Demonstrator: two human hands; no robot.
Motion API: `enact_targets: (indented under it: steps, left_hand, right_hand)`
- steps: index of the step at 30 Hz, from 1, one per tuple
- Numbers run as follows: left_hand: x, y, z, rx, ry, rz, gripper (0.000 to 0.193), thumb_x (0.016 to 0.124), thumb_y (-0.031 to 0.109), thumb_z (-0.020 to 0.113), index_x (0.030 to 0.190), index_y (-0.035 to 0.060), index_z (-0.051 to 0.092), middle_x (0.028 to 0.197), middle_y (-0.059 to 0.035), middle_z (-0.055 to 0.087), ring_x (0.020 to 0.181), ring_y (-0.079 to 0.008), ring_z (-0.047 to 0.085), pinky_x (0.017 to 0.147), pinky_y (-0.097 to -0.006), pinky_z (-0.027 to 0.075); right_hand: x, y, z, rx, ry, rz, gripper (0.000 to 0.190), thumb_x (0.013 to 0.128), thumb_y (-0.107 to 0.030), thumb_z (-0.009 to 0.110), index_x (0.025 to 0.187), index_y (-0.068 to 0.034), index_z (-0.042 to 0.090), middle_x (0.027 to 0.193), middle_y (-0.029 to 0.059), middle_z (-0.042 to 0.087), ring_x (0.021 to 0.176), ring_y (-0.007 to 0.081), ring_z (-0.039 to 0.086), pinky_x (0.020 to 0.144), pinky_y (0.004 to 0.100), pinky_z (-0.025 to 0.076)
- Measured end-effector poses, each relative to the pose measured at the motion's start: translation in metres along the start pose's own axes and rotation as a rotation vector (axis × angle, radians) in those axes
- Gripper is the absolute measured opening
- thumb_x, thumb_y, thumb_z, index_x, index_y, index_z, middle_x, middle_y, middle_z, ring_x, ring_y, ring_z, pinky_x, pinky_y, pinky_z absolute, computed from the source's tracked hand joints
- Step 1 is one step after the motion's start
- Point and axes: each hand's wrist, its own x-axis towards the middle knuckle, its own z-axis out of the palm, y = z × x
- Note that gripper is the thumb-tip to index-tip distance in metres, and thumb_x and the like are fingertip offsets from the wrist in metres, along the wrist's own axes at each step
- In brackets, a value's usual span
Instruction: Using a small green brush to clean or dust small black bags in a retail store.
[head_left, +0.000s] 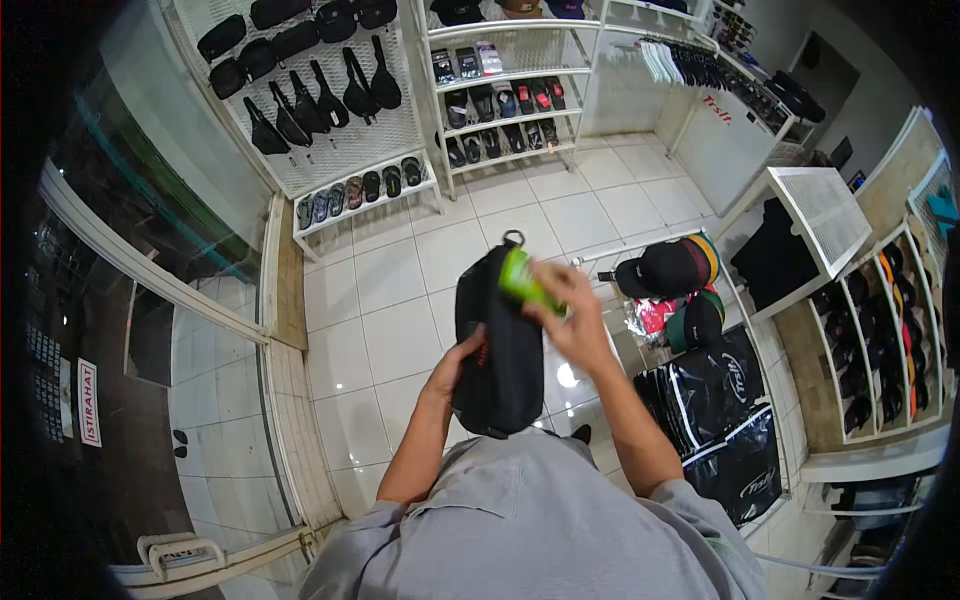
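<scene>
A black fabric bag (499, 375) with a ring at its far end is held up in front of my chest. My left hand (452, 365) grips its left side, the thumb lying over the face near some red lettering. In my right hand (566, 311) is a bright green object (525, 279), probably a brush or cloth, blurred by motion. It lies against the upper right part of the bag. The underside of the green object is hidden.
To my right, a low white-framed table (780, 442) bears caps (664, 268) and black plastic packages (709, 397). Ahead, a mesh wall panel (330, 161) holds bags, beside a shelf rack (517, 71) with sandals. A glass door (217, 420) stands on the left, with white floor tiles (390, 277) between.
</scene>
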Motion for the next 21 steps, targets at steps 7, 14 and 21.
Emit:
enact_targets:
  steps: [7,14,21]
  left_hand:
    - [-0.005,-0.001,-0.001,0.082,0.008,0.002,0.042,0.102,0.044,0.068,0.119,0.0055,0.070,0.105,-0.0040,0.072,0.088,-0.0152,0.070,0.082,-0.0313,0.058]
    - [-0.009,0.022,-0.008,-0.222,-0.166,-0.020,0.055,0.101,0.040,0.068,0.137,-0.0012,0.061,0.123,-0.0134,0.072,0.106,-0.0265,0.073,0.096,-0.0403,0.061]
    - [-0.022,0.023,0.028,0.230,0.014,-0.047,0.053,0.101,0.039,0.068,0.135,-0.0017,0.063,0.121,-0.0121,0.074,0.106,-0.0246,0.074,0.097,-0.0385,0.060]
  right_hand:
    - [-0.002,0.000,-0.009,-0.021,0.053,0.003,0.060,0.084,-0.011,0.084,0.141,-0.016,0.069,0.129,0.0178,0.066,0.119,0.0347,0.061,0.103,0.0422,0.048]
    - [-0.018,-0.031,-0.004,0.192,-0.316,-0.030,0.062,0.082,-0.010,0.086,0.142,-0.013,0.068,0.133,0.0164,0.066,0.123,0.0311,0.060,0.105,0.0398,0.048]
    - [0.026,-0.010,-0.005,-0.031,0.179,0.038,0.061,0.082,-0.008,0.085,0.141,-0.012,0.068,0.130,0.0192,0.066,0.113,0.0331,0.066,0.098,0.0406,0.052]
